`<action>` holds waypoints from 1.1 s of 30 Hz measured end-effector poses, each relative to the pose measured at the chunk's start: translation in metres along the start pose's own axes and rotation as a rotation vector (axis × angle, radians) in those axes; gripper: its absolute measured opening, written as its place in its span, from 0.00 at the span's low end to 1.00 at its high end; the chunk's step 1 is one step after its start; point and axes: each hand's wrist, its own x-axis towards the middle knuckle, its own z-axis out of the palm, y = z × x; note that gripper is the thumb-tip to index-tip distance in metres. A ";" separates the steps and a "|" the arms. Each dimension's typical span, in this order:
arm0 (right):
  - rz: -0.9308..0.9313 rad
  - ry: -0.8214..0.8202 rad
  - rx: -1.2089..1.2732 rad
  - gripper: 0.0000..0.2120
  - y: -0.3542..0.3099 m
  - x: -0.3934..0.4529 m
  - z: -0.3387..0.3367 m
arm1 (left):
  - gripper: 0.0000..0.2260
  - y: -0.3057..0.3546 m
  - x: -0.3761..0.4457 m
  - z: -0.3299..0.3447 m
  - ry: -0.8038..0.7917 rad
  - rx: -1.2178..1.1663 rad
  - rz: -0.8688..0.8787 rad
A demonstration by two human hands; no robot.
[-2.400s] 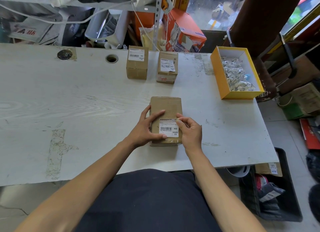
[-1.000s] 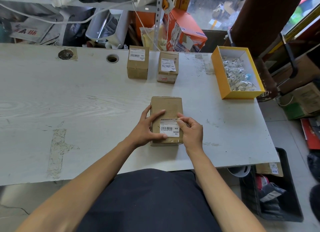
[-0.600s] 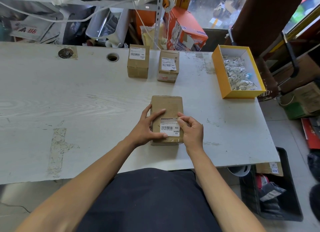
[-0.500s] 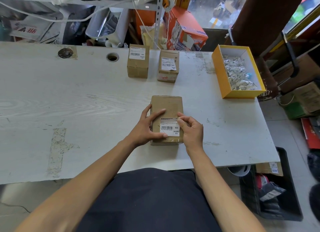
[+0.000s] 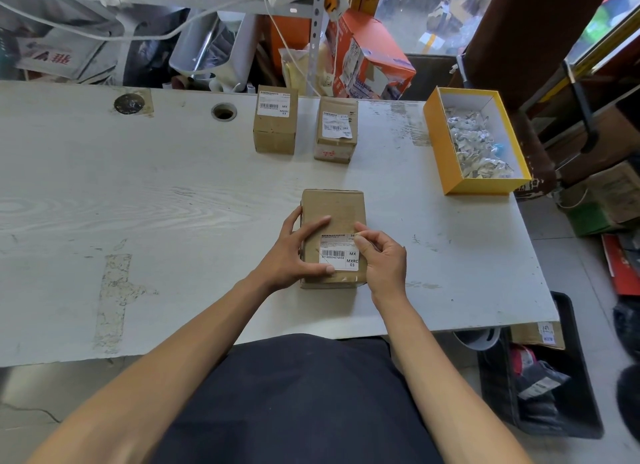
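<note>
Nothing really moved since a couple of seconds back, both hands stayed parked on the same parcel, only the view shifted a hair. Right hand [image 5: 384, 262] had thumb and forefinger curled in, pinching at the top right corner of the label [image 5: 337, 255], other fingers tucked. Looked like peeling work, though I couldn't tell from up there if the corner had actually lifted yet. Left hand [image 5: 287, 255] was spread flat over the cardboard box [image 5: 334, 210], fingers fairly straight across the top and left edge, thumb pressed on the label's lower edge, probably so the box wouldn't slide while the sticker got picked. Box lay flat on the table [image 5: 173, 193] right between the hands. Well beyond the fingertips stood a clean-label box [image 5: 275, 124] and a torn-label box [image 5: 336, 131]. Far off past the right hand sat a yellow tray [image 5: 437, 141] with paper scraps [image 5: 474, 148], so likely where peeled bits end up.
</note>
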 end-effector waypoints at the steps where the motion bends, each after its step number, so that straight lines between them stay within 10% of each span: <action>1: 0.001 0.000 0.005 0.06 0.000 0.000 0.000 | 0.41 0.000 0.000 0.000 -0.001 0.000 -0.002; 33: 0.023 -0.002 0.081 0.07 -0.005 -0.001 0.001 | 0.41 0.002 -0.001 0.000 0.005 -0.008 0.009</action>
